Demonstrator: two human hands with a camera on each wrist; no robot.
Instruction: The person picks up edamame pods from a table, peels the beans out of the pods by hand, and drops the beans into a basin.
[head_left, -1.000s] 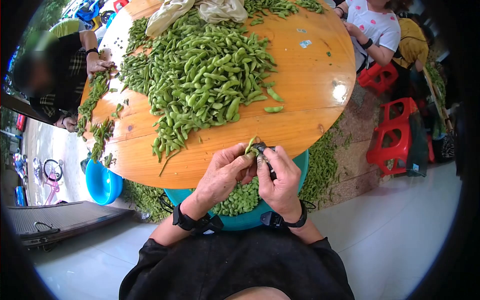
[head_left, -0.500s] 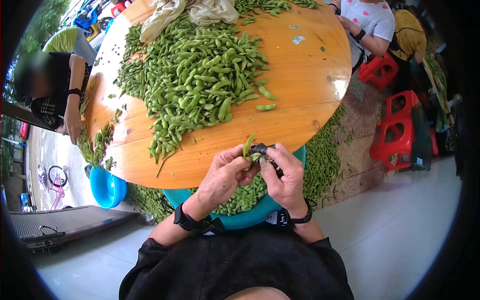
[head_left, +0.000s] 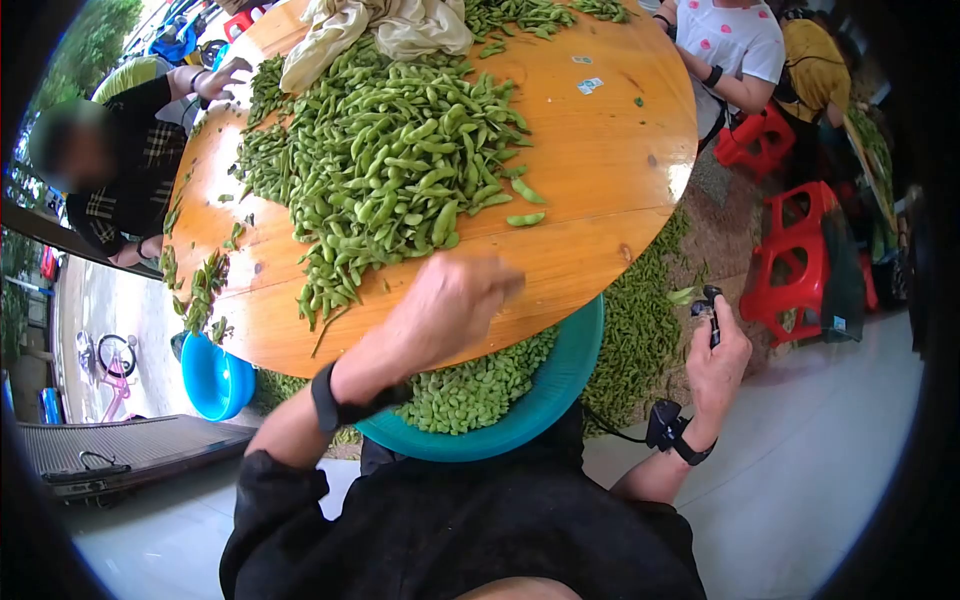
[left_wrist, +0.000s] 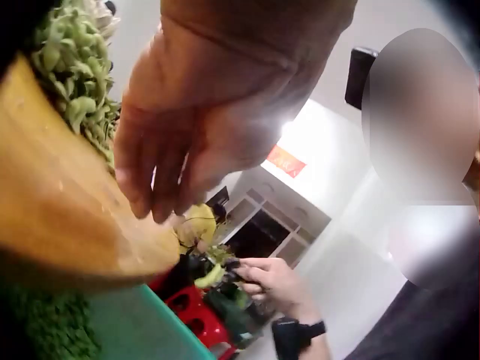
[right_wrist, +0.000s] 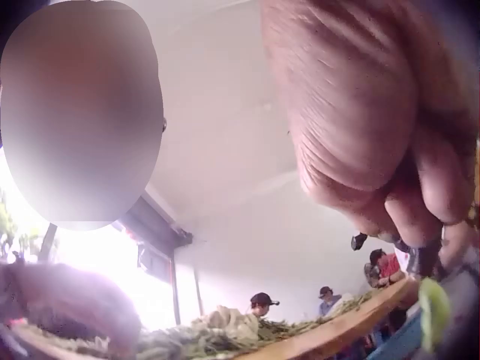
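Note:
Above the near edge of the round wooden table (head_left: 590, 235), my left hand (head_left: 450, 305) is blurred; in the left wrist view that hand (left_wrist: 217, 112) hangs with loose fingers, holding nothing visible. Out to the right, over the floor, my right hand (head_left: 718, 368) grips a small black tool (head_left: 714, 328). A green pod (head_left: 682, 296) is beside its fingertips, also visible in the right wrist view as a pod (right_wrist: 433, 315); whether it is touched is unclear. Shelled beans (head_left: 465, 395) lie in the teal basin (head_left: 500, 440) below the left hand.
Heaped green pods (head_left: 390, 160) and a pale cloth (head_left: 425, 25) lie on the table. Pods (head_left: 635, 350) cover the floor beside the basin. Red stools (head_left: 790, 275) stand right, a blue basin (head_left: 215, 380) left. People are at both sides of the table.
My hands, together over the basin before, have parted. The right moved out to the right with the tool; the left let go of the pod and moved up over the table edge.

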